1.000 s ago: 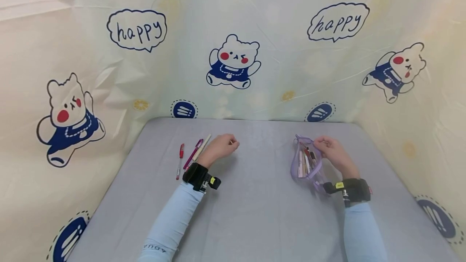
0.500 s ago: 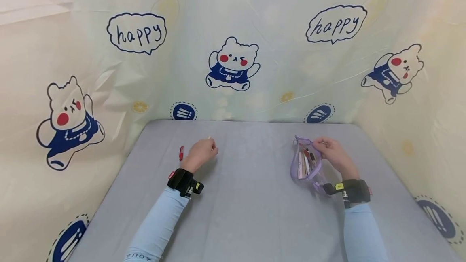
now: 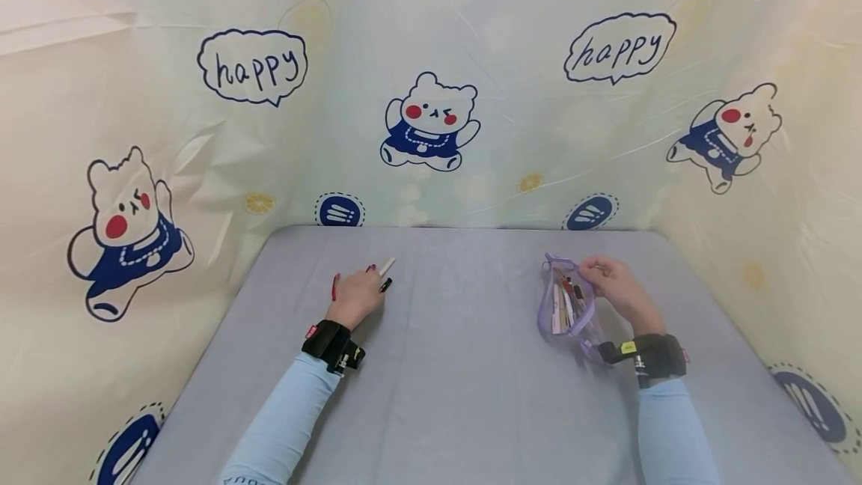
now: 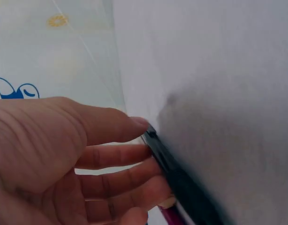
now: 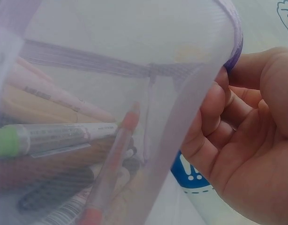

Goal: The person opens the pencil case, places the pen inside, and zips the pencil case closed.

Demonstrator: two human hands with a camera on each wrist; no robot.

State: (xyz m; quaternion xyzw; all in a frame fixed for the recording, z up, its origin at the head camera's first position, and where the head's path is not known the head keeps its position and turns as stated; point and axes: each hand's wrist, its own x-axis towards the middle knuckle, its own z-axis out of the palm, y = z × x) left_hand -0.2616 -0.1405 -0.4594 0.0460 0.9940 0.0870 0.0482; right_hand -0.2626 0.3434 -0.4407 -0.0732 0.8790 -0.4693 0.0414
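My left hand [image 3: 355, 298] is low over the left part of the table. In the left wrist view its thumb and fingertips pinch the end of a black pen [image 4: 181, 176]. Around that hand lie a cream pen [image 3: 387, 266], a purple pen [image 3: 371, 268] and a red pen [image 3: 335, 287], each partly covered. On the right, my right hand [image 3: 616, 290] pinches the purple rim of a see-through mesh pencil case [image 5: 87, 61]. Its mouth is open. Inside are several pens, among them a green-ended marker [image 5: 64, 138] and a red-ended clear pen [image 5: 111, 168].
A grey cloth covers the table [image 3: 458, 365]. Its far edge meets a pale curtain [image 3: 512, 133] printed with bears, which also stands along both sides. Each wrist carries a black camera strap [image 3: 660, 354].
My left hand has moved left and toward me, from the middle onto the pens, and the black pen now shows at its fingers. The right hand and pencil case have stayed put.
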